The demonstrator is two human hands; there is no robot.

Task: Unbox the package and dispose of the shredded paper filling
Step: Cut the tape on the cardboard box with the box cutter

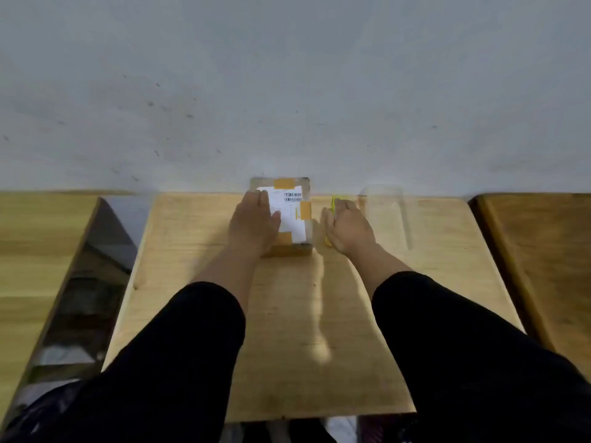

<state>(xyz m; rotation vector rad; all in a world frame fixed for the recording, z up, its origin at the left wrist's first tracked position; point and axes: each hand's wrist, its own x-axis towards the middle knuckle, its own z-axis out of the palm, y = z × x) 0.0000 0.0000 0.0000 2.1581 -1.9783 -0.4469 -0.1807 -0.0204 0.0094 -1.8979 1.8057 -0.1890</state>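
your black sleeves (179, 362) reached out over the wooden table (287, 346), both forearms bare past the cuffs. farther out, your left hand (254, 223) lay flat on the box (299, 215), fingers together and extended, palm covering the left part of its top. the box sat at the far middle of the table, against the wall (287, 91), its long axis running away from you. it was sealed: orange tape (284, 183) crossed the far edge, more tape showed at the right side and near end, and a white label (287, 209) with a barcode lay on top.

your right hand (348, 230) rested just right of the box, apart from it, fingers curled over a yellow tool (334, 203). whether it gripped the tool or merely touched it could not be told. the tool's long axis ran parallel to the box.

judgement: the right hand was nearer the tool and should cut; the tape lay to its left. no filling was visible. a clear container (383, 212) stood farther right.
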